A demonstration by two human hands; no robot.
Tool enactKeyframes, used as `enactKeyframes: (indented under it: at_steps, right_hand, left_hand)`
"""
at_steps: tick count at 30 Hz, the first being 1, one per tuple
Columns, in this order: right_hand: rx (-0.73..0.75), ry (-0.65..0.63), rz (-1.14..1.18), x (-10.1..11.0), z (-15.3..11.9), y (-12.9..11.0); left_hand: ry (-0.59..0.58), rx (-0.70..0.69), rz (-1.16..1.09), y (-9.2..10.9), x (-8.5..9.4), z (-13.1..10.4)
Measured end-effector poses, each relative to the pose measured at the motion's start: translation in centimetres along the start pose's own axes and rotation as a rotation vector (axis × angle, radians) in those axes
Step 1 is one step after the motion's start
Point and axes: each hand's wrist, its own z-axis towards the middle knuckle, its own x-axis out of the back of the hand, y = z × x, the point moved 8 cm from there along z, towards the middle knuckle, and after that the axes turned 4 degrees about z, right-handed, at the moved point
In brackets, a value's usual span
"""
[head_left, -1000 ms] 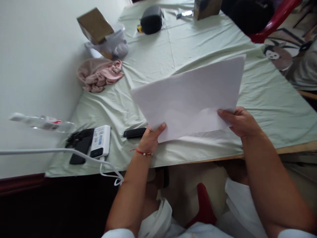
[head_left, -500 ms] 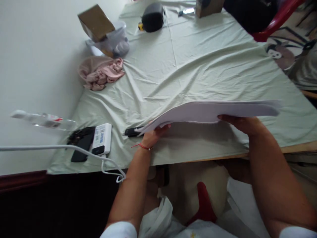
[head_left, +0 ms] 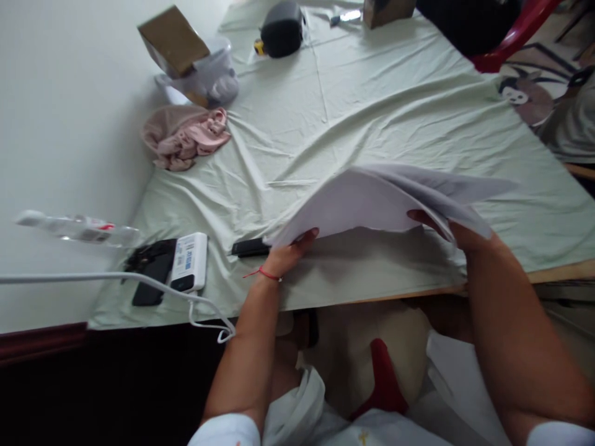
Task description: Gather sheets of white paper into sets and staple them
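White paper sheets arch above the cloth-covered table, held between my two hands. My left hand, with a red string on its wrist, grips their left end, thumb on the near side. At their right part my right hand is closed on the sheets; a flap of paper curls over it and hides some of its fingers. Just left of my left hand, a small black object lies on the cloth.
At the left are a white power bank with a cable, a black phone and a clear bottle. Further back are a pink cloth, a cardboard box on a plastic tub, a black case and another box.
The paper, flatter before, now bows higher in the middle, and its right part has separated and folded over my right hand. Both hands stay nearly in place.
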Motion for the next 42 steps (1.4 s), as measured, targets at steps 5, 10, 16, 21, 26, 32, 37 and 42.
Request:
enactKeyframes:
  at_steps: [5,10,16,21,26,32,37,42]
  right_hand:
    - [-0.16,-0.023,0.219,-0.3,-0.7,1.0]
    - [-0.174,0.02,0.484,-0.4,-0.6,1.3]
    - [-0.11,0.082,0.538,-0.3,0.4,1.9]
    - [-0.077,0.114,0.558,0.2,0.3,1.9]
    - [-0.058,0.044,0.547,0.0,-0.2,1.3]
    - [-0.105,-0.011,0.515,-0.6,-0.4,1.2]
    - [-0.171,-0.002,0.471,-1.3,-0.5,1.3]
    - [-0.075,0.113,0.524,-0.7,0.2,1.2]
  left_hand:
    - [-0.08,0.026,-0.172,1.2,-1.2,-0.6]
    - [-0.078,0.203,-0.454,-0.4,-1.9,-1.4]
    - [-0.25,0.392,-0.616,0.8,-3.3,-2.6]
    - [-0.46,0.408,-0.656,2.0,-3.9,-3.3]
    - [-0.326,0.531,-0.659,0.2,-3.0,-3.6]
    - [-0.193,0.538,-0.692,0.3,-2.6,-3.6]
    - [-0.125,0.496,-0.684,0.8,-2.1,-3.4]
    - [-0.278,0.444,-0.62,1.3,-2.8,-3.3]
